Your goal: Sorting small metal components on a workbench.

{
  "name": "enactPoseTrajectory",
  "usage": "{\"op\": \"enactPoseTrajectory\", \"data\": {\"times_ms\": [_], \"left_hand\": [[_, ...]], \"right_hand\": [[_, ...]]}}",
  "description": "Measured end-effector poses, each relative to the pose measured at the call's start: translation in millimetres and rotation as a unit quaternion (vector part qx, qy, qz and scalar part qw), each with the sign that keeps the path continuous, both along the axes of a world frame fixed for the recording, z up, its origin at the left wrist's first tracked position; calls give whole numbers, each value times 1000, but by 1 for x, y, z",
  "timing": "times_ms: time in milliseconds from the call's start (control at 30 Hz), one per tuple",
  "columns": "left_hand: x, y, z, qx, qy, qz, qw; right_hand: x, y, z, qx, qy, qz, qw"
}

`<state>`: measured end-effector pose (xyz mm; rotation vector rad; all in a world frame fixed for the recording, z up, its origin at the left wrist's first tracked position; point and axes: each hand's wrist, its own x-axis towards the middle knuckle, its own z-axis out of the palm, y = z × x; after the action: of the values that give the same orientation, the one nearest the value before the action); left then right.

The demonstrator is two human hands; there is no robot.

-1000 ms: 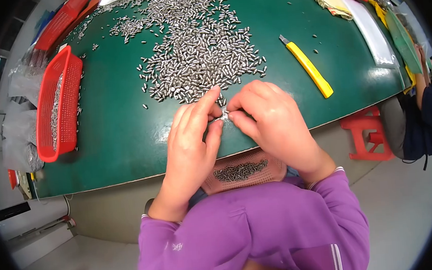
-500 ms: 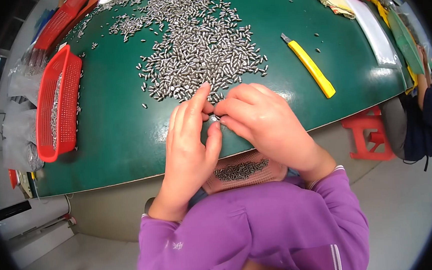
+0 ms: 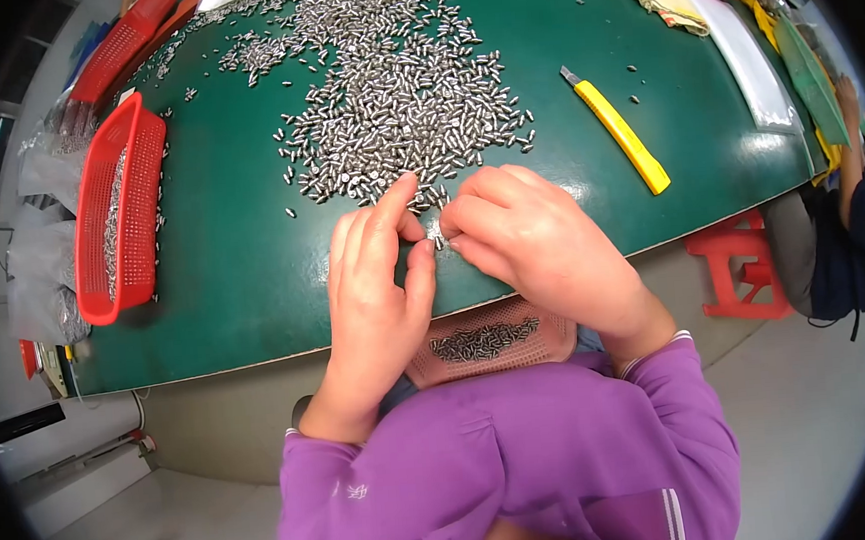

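Note:
Small silver metal pieces, bullet-shaped, lie in a large pile (image 3: 407,121) on the green table in front of my hands. My left hand (image 3: 368,275) is at the pile's near edge, its index finger stretched forward and its thumb apart from the fingers. Opposite it, my right hand (image 3: 530,228) has its thumb and fingers pinched together. Right at those fingertips is a small metal piece (image 3: 438,238), between my two hands; the fingers partly hide the grip. Below the table edge, a pink mesh basket (image 3: 450,371) with many dark metal pieces rests at my lap.
A yellow utility knife (image 3: 624,136) with its blade out lies to the right of the pile. On the left stands a red basket (image 3: 147,205) holding metal pieces. A red stool (image 3: 733,269) and another person's arm (image 3: 848,181) are at the right.
My hands have drawn slightly apart, the left thumb moving left away from the small metal piece. That piece now shows more clearly at my right fingertips.

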<state>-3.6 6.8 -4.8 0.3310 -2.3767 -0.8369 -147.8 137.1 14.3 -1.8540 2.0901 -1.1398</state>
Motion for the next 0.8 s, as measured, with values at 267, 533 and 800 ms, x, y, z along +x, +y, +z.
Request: {"op": "enactPoseTrajectory", "data": {"times_ms": [267, 533, 800], "left_hand": [[0, 3, 1, 28, 0, -15, 1000], [3, 0, 6, 62, -7, -53, 997], [3, -4, 5, 67, -25, -71, 995]], "right_hand": [[1, 0, -5, -47, -5, 24, 999], [4, 1, -4, -41, -72, -13, 996], [5, 1, -8, -54, -9, -1, 998]]}}
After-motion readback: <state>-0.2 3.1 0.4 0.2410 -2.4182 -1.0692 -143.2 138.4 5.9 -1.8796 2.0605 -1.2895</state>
